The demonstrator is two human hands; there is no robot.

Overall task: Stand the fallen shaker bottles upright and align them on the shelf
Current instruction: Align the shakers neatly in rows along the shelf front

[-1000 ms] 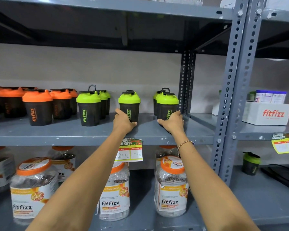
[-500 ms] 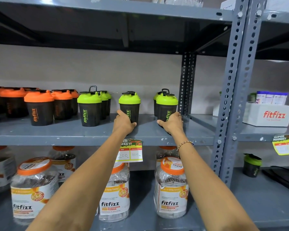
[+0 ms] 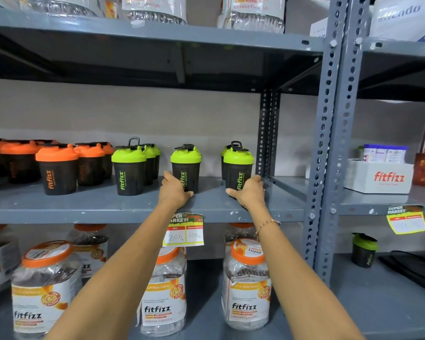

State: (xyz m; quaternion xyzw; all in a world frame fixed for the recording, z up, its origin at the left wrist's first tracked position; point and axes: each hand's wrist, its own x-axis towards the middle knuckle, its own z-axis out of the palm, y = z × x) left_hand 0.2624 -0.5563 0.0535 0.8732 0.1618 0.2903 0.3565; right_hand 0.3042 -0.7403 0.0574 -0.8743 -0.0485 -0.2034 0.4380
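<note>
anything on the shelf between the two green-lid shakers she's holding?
Nothing: in the head view the shelf is bare between the left hand's shaker and the right hand's shaker, with only wall behind.

Green-lid shaker bottles (image 3: 185,168) and orange-lid shaker bottles (image 3: 57,168): black bodies, all upright on the grey shelf (image 3: 84,204), orange left, green right.

The black plastic shaker bottles with lime-green lids (image 3: 186,168) carry "fitfizz" in green up their sides; the black shakers with orange lids (image 3: 57,169) carry it in orange. The clear plastic jars with orange lids (image 3: 245,290) on the lower shelf read "fitfizz" and "ORANGE FLAVOUR". A paper price tag (image 3: 184,230) says "SUPER MARKET", "MRP", handwritten "200" and "100". The white cardboard box (image 3: 378,177) shows "fitfizz" in red.
</note>
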